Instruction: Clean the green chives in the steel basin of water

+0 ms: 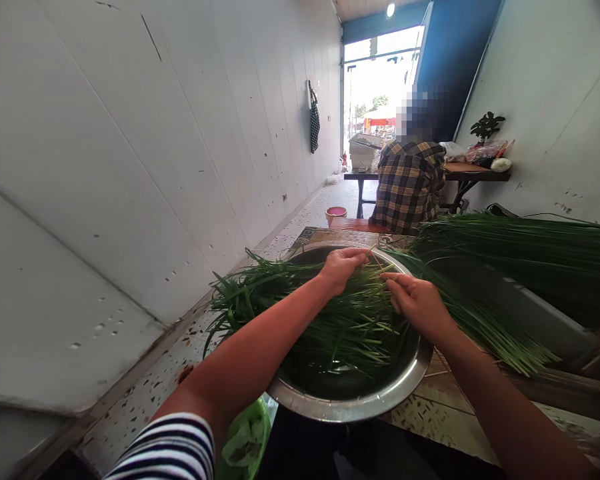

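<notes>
A wide metal basin (347, 412) holds a heap of long green garlic chives (325, 333), their leafy ends hanging over the left rim and pale stalk ends pointing right. Some water shows at the basin's bottom. Over the far side of the heap, my left hand (341, 270) is closed in a pinch on a pale chive end. Close by on the right, the fingers of my right hand (414, 299) are pinched together. A thin strand runs between the two sets of fingertips. The exact grip of the right fingers is partly hidden.
More chives (520, 250) lie piled on and around a grey crate (535, 303) at right. Below the basin is a green bag-lined bin (245, 440). A person in a plaid shirt (410, 183) sits ahead at a table (480, 176). A pink bucket (336, 213) stands on the floor.
</notes>
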